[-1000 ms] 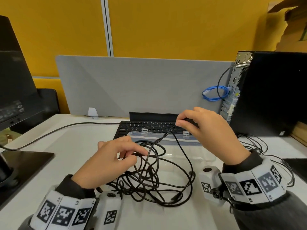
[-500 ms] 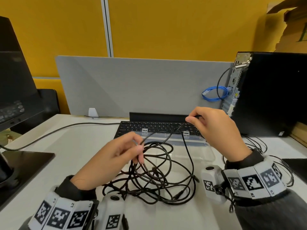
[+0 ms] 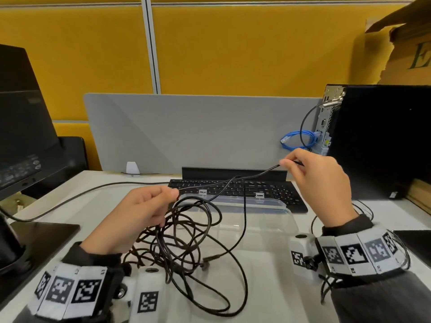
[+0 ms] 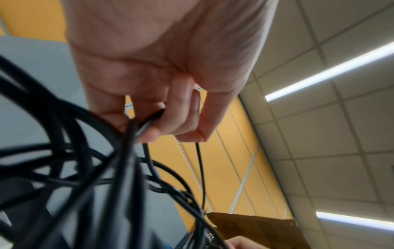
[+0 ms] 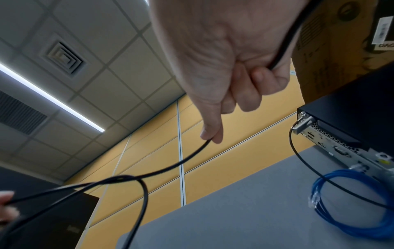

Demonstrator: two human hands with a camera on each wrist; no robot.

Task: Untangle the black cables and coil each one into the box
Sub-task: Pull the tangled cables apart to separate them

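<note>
— What sits left of the clear box (image 3: 268,220)?
— The left hand (image 3: 130,217), fingers (image 4: 153,128) pinching a strand above the black cables (image 3: 184,248), a tangle heaped on the surface (image 3: 268,287) against the box's near left corner. How many cables it holds is impossible to tell.
— And to the right?
— The right hand (image 3: 321,183), raised above the box's far right corner, fingers (image 5: 213,134) pinching the same strand stretched between both hands. Its end is hidden in the palm.
</note>
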